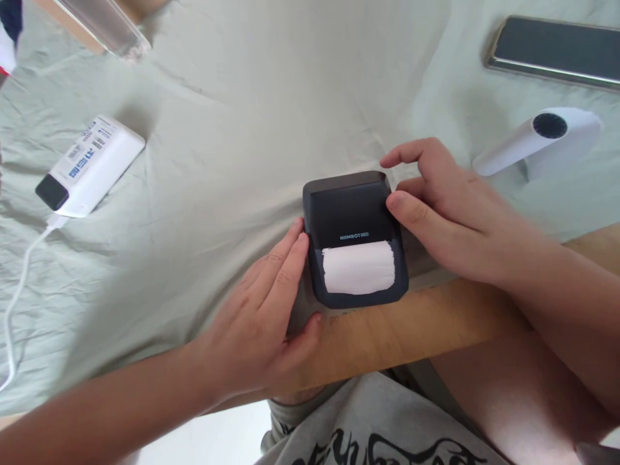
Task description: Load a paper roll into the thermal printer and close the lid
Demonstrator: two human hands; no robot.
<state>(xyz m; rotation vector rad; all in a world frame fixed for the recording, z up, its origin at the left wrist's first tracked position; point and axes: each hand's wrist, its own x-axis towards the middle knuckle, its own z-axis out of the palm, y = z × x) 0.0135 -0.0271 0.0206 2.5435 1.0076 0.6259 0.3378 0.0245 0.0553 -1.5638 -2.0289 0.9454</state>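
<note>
A black label printer [353,210] marked NIIMBOT lies at the near edge of the cloth-covered surface. White paper [359,268] with ragged edges covers the lower part of its top. My left hand [264,297] rests against the printer's left side, fingers stretched out and thumb apart near the wooden edge. At the printer's upper right corner is my right hand [440,206], its thumb touching the side and its index finger extended past the corner. Neither hand is wrapped round the printer.
A white device [92,165] with printed labels and a white cable [22,284] lies at left. At upper right are a dark phone [557,51] and a roll of white paper [513,142]. A clear box [104,26] sits at upper left. The wooden edge [387,336] runs along the front.
</note>
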